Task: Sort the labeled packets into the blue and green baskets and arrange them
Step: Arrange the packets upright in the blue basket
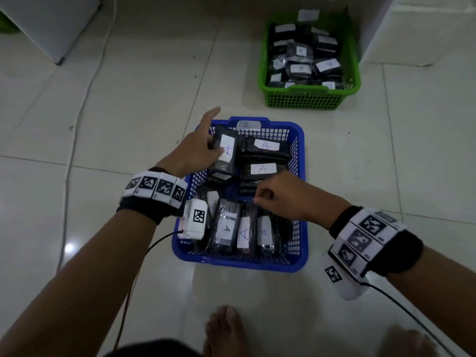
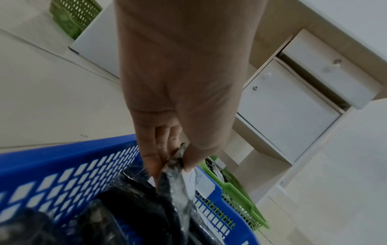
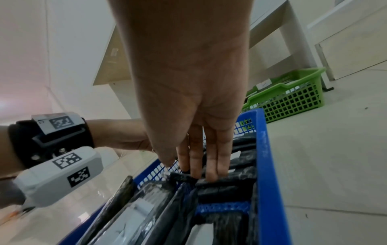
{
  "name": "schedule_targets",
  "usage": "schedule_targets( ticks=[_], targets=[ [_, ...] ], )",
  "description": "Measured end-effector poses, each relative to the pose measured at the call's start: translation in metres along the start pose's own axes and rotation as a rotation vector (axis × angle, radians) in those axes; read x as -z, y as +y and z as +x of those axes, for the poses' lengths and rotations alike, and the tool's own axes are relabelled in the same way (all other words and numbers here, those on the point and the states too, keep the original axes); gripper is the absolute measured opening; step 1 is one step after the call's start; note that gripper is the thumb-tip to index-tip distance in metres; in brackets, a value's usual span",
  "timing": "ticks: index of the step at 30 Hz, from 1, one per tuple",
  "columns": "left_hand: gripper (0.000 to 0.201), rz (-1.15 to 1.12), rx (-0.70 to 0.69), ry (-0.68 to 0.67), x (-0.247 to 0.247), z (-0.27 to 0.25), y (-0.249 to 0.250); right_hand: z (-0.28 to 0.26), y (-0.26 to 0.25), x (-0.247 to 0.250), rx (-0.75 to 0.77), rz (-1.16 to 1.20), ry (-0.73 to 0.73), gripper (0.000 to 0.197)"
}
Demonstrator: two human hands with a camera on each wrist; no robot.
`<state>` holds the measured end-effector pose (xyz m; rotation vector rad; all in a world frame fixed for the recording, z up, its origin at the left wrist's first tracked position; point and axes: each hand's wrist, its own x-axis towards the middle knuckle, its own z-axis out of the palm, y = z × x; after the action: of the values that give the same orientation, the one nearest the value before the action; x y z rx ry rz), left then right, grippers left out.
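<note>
The blue basket [image 1: 242,262] sits on the floor in front of me, holding several black packets with white "A" labels. My left hand [image 1: 213,150] grips one such packet [image 1: 228,153] upright over the basket's far left corner, index finger pointing away. In the left wrist view the left hand [image 2: 173,159] pinches the packet's top edge [image 2: 176,185] above the blue basket [image 2: 52,165]. My right hand [image 1: 260,197] reaches into the basket's middle. In the right wrist view the right hand [image 3: 188,169] touches flat-lying packets [image 3: 222,184] with straight fingers. The green basket [image 1: 306,99] with labelled packets stands far right.
A white cable [image 1: 85,99] runs along the tiled floor at left. White furniture stands at the back left [image 1: 51,21] and a white cabinet [image 1: 425,29] beside the green basket. My bare feet [image 1: 226,331] are just behind the blue basket.
</note>
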<state>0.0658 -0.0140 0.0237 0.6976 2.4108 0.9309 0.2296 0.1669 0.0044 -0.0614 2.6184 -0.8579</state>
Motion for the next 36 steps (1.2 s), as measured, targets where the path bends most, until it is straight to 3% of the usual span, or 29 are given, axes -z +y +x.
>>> schedule_targets(
  ticks=[2,4,7,10,13,15,20,24,27,32,36],
  targets=[
    [0.072,-0.01,-0.039,0.05,-0.001,-0.01,-0.005,0.001,-0.008,-0.01,-0.043,-0.025,-0.092,0.034],
    [0.054,-0.036,-0.061,0.182,-0.008,-0.019,-0.011,0.003,-0.015,-0.021,-0.086,-0.026,-0.128,0.042],
    [0.042,-0.146,-0.031,0.354,-0.03,-0.031,-0.025,0.006,-0.018,-0.03,-0.126,0.077,-0.075,0.044],
    [0.037,-0.237,0.012,0.448,-0.048,-0.039,-0.04,0.01,-0.015,-0.021,-0.169,0.231,-0.052,0.035],
    [0.034,-0.385,0.048,0.515,-0.05,-0.041,-0.048,0.014,-0.007,0.0,-0.176,0.374,0.112,0.021],
    [0.034,-0.489,0.084,0.518,-0.048,-0.041,-0.051,0.019,0.001,0.011,-0.201,0.39,0.242,0.02],
    [0.029,-0.494,0.089,0.362,-0.045,-0.046,-0.049,0.038,0.018,0.016,-0.276,0.418,0.514,0.021],
    [0.051,-0.587,0.054,0.337,-0.042,-0.049,-0.047,0.052,0.026,0.016,-0.296,0.493,0.632,0.02],
    [0.048,-0.638,0.131,0.36,-0.04,-0.049,-0.047,0.062,0.028,0.024,-0.198,0.475,0.619,0.017],
    [0.042,-0.729,0.18,0.352,-0.036,-0.048,-0.049,0.082,0.024,0.03,-0.027,0.237,0.437,0.018],
    [0.039,-0.737,0.167,0.34,-0.037,-0.048,-0.049,0.092,0.028,0.018,0.027,-0.195,0.344,0.032]
  ],
)
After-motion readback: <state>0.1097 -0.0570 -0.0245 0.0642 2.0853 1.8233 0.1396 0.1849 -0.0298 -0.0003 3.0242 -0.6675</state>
